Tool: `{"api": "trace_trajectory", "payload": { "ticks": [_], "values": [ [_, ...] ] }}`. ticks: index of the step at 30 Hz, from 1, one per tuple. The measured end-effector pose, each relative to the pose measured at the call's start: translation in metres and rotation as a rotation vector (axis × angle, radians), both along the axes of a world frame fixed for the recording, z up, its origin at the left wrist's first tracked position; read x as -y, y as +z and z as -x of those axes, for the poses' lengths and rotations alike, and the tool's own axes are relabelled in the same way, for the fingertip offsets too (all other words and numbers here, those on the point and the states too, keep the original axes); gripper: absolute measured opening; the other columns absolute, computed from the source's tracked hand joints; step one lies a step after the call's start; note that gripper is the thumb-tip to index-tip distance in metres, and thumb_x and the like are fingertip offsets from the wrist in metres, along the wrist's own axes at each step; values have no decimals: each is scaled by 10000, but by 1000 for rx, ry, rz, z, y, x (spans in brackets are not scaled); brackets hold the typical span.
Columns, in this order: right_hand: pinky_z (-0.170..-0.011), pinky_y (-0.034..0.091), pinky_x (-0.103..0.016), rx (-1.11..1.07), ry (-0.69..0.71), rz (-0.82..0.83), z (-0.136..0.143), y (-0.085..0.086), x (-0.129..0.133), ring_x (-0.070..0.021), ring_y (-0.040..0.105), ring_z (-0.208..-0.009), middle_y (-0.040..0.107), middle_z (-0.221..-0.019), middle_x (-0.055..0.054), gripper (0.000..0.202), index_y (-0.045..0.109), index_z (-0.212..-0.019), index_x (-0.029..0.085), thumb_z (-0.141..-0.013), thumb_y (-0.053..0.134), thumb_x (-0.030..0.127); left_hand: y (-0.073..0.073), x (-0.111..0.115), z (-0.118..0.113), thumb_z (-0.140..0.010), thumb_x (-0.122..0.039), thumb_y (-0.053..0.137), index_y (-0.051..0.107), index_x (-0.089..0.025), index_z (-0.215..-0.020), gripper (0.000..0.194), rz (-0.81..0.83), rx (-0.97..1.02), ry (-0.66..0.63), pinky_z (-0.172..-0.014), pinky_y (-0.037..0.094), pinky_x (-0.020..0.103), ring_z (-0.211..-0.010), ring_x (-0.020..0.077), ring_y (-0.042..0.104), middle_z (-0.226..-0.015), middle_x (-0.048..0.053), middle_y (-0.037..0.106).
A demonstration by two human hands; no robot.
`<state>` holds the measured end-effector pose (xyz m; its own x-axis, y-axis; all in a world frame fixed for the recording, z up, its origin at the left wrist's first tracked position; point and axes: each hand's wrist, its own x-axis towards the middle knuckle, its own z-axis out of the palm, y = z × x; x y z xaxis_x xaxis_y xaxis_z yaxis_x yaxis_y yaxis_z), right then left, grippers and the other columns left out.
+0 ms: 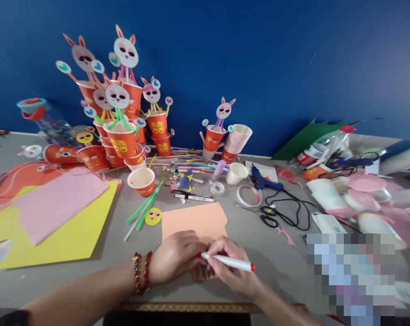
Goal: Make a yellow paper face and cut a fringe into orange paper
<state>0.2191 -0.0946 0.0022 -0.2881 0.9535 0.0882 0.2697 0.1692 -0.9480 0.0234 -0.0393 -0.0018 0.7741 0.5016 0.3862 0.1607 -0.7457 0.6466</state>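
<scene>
My right hand (230, 267) pinches a white marker (230, 261) with a red end, its tip pointing left toward my left fingers. My left hand (179, 256), with red bead bracelets at the wrist, rests on the near part of a peach paper sheet (191, 219). Its fingers are bent close to the marker tip; what they hold, if anything, is hidden. Below the fingers a small brownish piece with dark marks (201, 271) shows between the hands. A yellow smiling paper disc (153, 216) lies left of the peach sheet.
Red cups with paper rabbits (120, 140) stand at the back left. Yellow paper (99, 217) and pink paper (62, 203) lie left. Black scissors (268, 219), a blue glue gun (264, 179) and its cable lie right. A bottle (322, 145) and pink pieces are farther right.
</scene>
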Motion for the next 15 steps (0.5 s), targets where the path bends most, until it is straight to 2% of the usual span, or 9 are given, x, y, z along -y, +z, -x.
{"api": "trace_trajectory", "payload": {
  "ticks": [3, 6, 8, 9, 11, 13, 15],
  "values": [
    [-535, 447, -225, -2, 36, 9, 2, 5, -3, -128, 576, -558, 637, -668, -6, 148, 598, -838, 205, -912, 558, 327, -4, 7, 1, -1023, -446, 320, 560, -176, -1001, 362, 10, -3, 74, -618, 442, 239, -677, 162, 624, -781, 56, 677],
    [-508, 433, -232, -112, 82, 76, -7, 15, -5, -144, 563, -572, 632, -707, -23, 323, 616, -966, 198, -876, 589, 507, -8, 13, 4, -1011, -442, 368, 511, -193, -1022, 288, 21, 33, 115, -589, 435, 221, -636, 150, 638, -773, 35, 685],
    [-455, 384, -228, -206, 4, 77, -16, 21, -7, -131, 499, -497, 574, -629, 1, 438, 592, -991, 189, -877, 531, 608, -7, 13, 5, -1008, -397, 389, 504, -203, -1017, 226, -5, 31, 135, -590, 434, 220, -633, 149, 644, -766, 30, 689],
    [-442, 352, -224, -190, -59, 59, -19, 23, -7, -119, 456, -469, 529, -589, 19, 415, 584, -913, 192, -898, 503, 599, -6, 13, 6, -1005, -385, 396, 503, -205, -1003, 209, -26, 32, 157, -580, 427, 220, -618, 149, 638, -752, 28, 685],
    [-465, 323, -220, 0, -113, 19, -21, 24, -8, -108, 422, -477, 471, -554, 35, 370, 538, -724, 200, -939, 500, 498, -3, 12, 7, -998, -423, 404, 496, -206, -978, 237, -68, 65, 197, -538, 402, 218, -553, 142, 606, -700, 17, 664],
    [-513, 328, -219, 223, -24, -4, -14, 19, -7, -113, 451, -520, 485, -560, 32, 377, 519, -653, 199, -958, 492, 420, 1, 11, 8, -996, -494, 377, 486, -205, -971, 309, -89, 136, 173, -517, 391, 215, -505, 132, 574, -656, 5, 640],
    [-529, 332, -216, 268, 101, -1, -1, 11, -5, -109, 478, -512, 522, -552, 33, 413, 531, -647, 199, -984, 433, 416, 5, 10, 8, -1010, -498, 317, 481, -207, -976, 337, -81, 187, 108, -528, 403, 213, -507, 130, 570, -648, 3, 633]
  ]
}}
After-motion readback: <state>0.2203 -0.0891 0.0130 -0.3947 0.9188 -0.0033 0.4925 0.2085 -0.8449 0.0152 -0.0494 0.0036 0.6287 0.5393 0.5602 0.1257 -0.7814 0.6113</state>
